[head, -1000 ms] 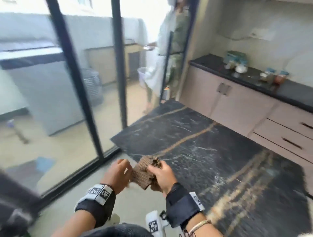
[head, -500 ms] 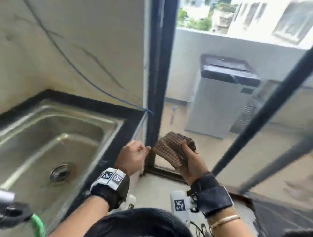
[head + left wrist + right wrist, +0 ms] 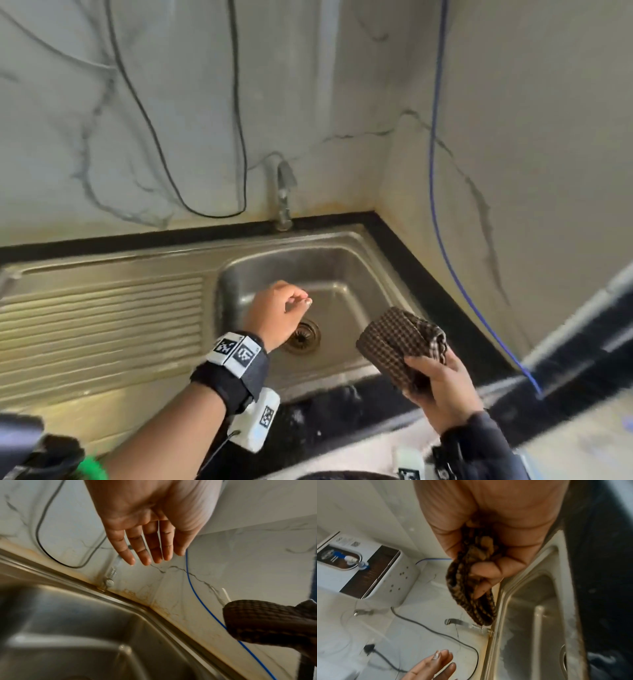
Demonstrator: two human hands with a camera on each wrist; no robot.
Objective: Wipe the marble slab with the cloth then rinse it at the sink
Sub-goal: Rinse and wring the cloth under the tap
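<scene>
Your right hand (image 3: 442, 383) fingers clamp the soft, folded cloth (image 3: 399, 339) beside the sink (image 3: 346, 260); left hand (image 3: 277, 311) fingers relaxed, apart, empty.

Right hand (image 3: 442, 387) grips cloth (image 3: 399, 339) beside sink (image 3: 342, 263).

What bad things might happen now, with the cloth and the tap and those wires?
The left hand is empty and near the tap; opening it hard might splash the black cable looping low beside it. The right hand holds the cloth over the sink edge, so drips could land on the black counter.
</scene>
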